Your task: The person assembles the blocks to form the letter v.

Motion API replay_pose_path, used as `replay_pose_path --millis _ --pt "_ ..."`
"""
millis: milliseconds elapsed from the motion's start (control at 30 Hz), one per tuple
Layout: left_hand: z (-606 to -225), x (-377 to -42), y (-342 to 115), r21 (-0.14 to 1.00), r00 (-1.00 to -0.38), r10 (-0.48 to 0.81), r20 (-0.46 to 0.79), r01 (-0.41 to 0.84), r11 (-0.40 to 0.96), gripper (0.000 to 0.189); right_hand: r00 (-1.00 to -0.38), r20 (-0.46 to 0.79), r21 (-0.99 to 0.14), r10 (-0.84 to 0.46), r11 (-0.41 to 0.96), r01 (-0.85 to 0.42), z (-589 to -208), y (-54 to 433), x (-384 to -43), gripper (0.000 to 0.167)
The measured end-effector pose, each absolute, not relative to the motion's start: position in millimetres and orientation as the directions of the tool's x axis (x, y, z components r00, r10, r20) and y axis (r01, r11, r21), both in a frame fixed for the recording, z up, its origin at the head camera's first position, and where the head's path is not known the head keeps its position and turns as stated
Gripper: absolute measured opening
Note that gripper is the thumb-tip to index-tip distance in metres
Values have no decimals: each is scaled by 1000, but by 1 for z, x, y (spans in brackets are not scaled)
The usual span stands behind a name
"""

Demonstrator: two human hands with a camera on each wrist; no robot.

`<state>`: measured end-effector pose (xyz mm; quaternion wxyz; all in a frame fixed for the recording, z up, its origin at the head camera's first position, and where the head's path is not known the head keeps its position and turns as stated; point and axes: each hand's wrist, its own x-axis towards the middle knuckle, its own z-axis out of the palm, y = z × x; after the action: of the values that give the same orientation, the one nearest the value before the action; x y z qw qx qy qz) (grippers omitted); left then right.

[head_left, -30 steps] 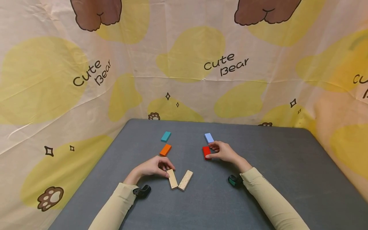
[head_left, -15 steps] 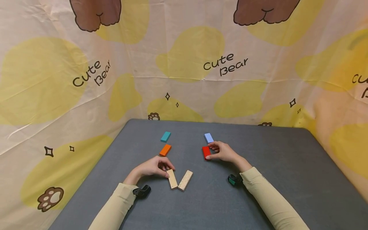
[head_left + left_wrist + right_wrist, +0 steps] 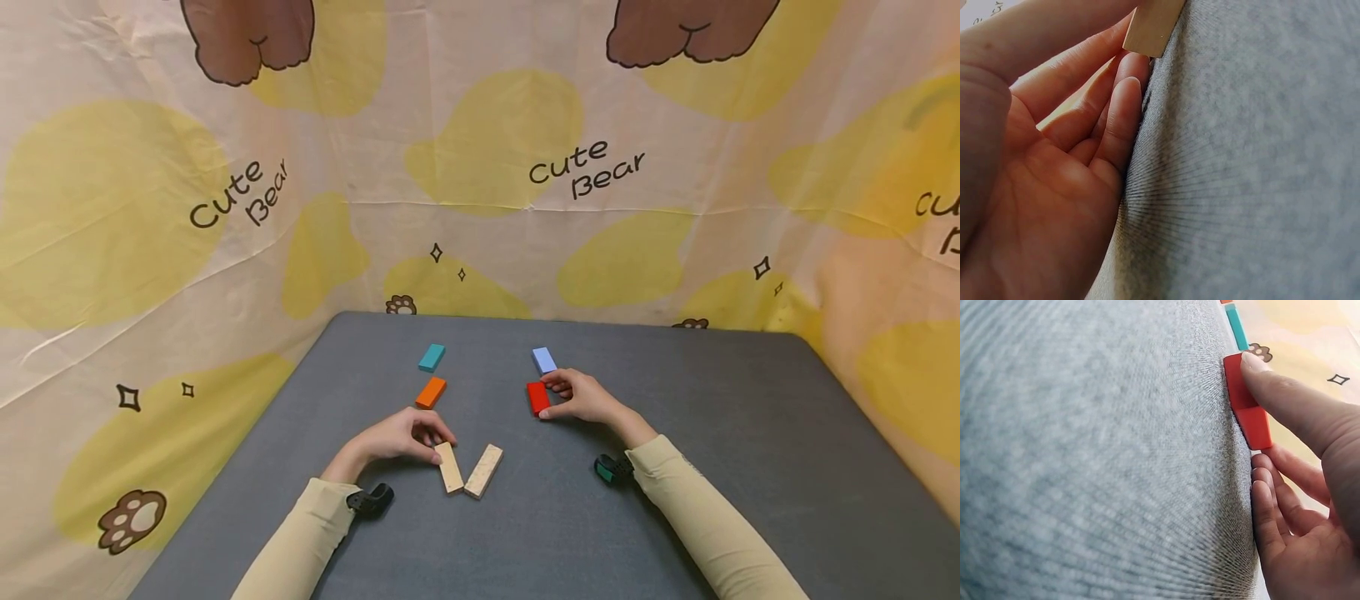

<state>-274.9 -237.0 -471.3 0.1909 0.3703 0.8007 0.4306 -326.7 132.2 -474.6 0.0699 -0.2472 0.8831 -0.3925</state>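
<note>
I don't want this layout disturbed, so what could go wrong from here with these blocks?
The right hand, gripping the red block, is close to the light blue block and might nudge it.
The left hand holds the left wooden block, whose near end lies right beside that of the right wooden block, so a twist could shift that one too.

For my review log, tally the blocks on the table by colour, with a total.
Plain wood blocks: 2
Red block: 1
Orange block: 1
Teal block: 1
Light blue block: 1
Total: 6
</note>
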Motion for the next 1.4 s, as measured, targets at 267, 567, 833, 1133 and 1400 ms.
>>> replay_pose_path --millis 267,567,833,1133,1400 --pt "-472 -276 -237 829 -647 762 9 431 356 32 -872 65 -734 -485 569 -371 -474 132 -325 66" --pt "-471 -276 -238 823 -647 763 11 439 360 32 -877 66 -725 -476 581 -369 -473 131 -324 66" --pt "-469 -274 -236 821 -652 758 4 435 369 32 -885 74 -715 -459 595 -368 -475 132 -325 66" --pt "-471 -274 -237 827 -651 759 7 430 362 31 -894 69 -709 -444 608 -357 -475 131 -325 64" --pt "-471 -274 -238 825 -654 756 10 433 363 32 -893 87 -717 -442 594 -364 -473 131 -323 65"
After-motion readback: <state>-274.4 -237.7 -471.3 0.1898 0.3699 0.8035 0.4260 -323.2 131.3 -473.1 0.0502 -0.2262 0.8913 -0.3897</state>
